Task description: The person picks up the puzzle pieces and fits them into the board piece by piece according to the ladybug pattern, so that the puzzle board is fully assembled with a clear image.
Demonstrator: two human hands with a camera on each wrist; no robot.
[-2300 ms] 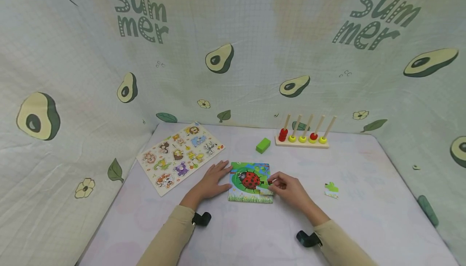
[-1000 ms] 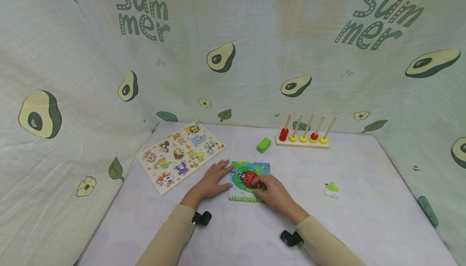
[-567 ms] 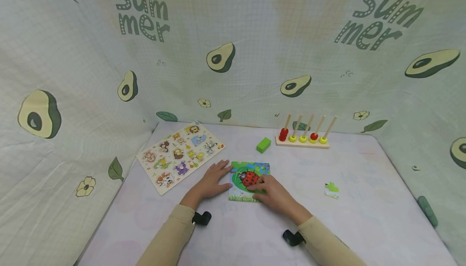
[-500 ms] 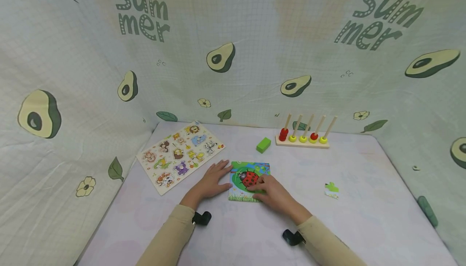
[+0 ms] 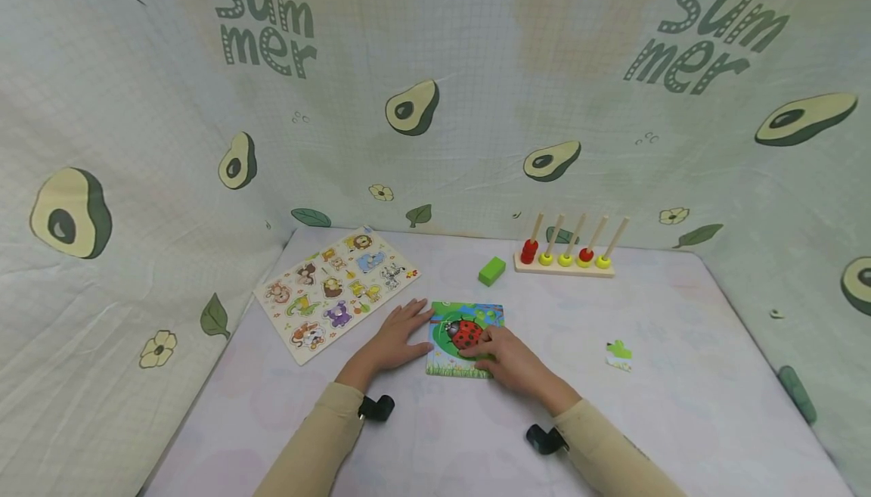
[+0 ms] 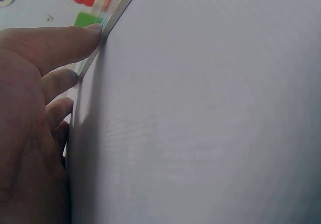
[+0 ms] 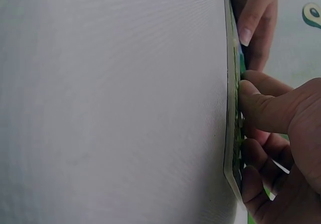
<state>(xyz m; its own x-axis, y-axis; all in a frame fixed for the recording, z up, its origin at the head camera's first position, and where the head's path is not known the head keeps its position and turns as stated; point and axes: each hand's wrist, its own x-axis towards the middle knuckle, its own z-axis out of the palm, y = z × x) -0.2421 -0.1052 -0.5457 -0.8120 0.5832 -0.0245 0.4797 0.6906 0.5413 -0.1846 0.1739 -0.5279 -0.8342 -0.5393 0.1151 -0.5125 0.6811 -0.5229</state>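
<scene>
A square ladybug jigsaw puzzle [image 5: 449, 367] lies flat on the table. Along its left edge my left hand [image 5: 395, 340] rests with fingers spread, thumb and fingertips at the rim. My right hand [image 5: 510, 361] is over the lower right part of the board, thumb and fingers bent down onto it at a puzzle piece that the hand mostly hides. The right wrist view has that hand's thumb [image 7: 263, 108] and fingertips right at the puzzle's surface. Off to the right lies a loose green-and-white puzzle piece [image 5: 619, 355].
At the left back lies a wooden animal puzzle board [image 5: 292, 346], close to the left hand. Behind the ladybug puzzle is a green block [image 5: 492, 271]. A peg stand [image 5: 565, 270] with red and yellow beads stands near the back curtain.
My right hand has moved left from the puzzle's right edge onto its lower right part, bringing the puzzle piece there, and then barely shifts. The left hand stays put.
</scene>
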